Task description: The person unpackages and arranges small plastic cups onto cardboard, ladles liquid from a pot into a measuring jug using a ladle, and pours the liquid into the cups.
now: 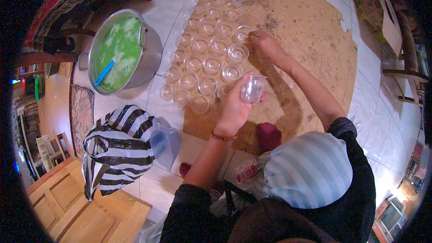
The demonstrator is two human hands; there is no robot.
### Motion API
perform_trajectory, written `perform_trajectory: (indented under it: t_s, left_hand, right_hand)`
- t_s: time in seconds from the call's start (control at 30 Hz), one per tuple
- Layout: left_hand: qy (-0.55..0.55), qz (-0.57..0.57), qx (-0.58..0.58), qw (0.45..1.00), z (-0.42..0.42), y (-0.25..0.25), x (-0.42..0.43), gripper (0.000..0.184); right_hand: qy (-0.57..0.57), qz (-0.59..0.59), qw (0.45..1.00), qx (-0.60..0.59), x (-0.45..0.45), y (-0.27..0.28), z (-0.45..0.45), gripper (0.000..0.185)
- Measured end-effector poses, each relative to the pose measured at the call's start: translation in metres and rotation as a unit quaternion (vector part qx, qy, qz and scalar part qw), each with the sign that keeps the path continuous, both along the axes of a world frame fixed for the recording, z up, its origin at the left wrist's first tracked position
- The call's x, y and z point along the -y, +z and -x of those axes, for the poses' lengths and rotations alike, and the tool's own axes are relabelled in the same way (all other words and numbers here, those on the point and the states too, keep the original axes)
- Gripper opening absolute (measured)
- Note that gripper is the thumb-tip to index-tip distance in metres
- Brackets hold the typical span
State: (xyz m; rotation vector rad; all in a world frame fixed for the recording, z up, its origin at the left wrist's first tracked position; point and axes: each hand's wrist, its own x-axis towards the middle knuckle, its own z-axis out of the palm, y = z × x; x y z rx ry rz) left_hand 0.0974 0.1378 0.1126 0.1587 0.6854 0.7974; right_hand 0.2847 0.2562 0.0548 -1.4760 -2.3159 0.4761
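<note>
My left hand is closed around a clear plastic cup, perhaps a few nested together, held above the cardboard. Farther out, my right hand has its fingers pinched at the rim of another clear cup at the right edge of the group. Rows of open, clear cups stand close together on the flattened cardboard. One cup at the near end is partly hidden behind my left hand.
A large metal pot of green liquid, with a blue handle sticking out, stands left of the cups. Nearer are a black-and-white striped bag and a bluish plastic jug. A pale striped bag lies close to my body. A cardboard box sits far right.
</note>
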Motion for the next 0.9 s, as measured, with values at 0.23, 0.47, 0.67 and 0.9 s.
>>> perform_trajectory:
  t_s: [0.23, 0.47, 0.67, 0.9]
  left_hand:
    - [0.025, 0.011, -0.006, 1.000, 0.000, -0.005, -0.007, 0.032]
    - [0.028, -0.022, -0.016, 0.999, 0.004, -0.011, -0.020, 0.038]
    - [0.013, -0.055, -0.011, 0.998, 0.000, -0.003, -0.026, 0.038]
    - [0.048, -0.034, -0.016, 0.998, -0.002, -0.013, -0.025, 0.043]
  right_hand:
    - [-0.004, -0.104, 0.993, -0.060, 0.002, -0.001, 0.002, 0.028]
    - [-0.013, 0.265, 0.931, -0.249, 0.065, 0.095, 0.012, 0.027]
    - [-0.069, 0.253, 0.888, -0.377, 0.047, 0.070, -0.010, 0.026]
    - [-0.133, -0.047, 0.983, -0.121, -0.028, 0.007, -0.040, 0.016]
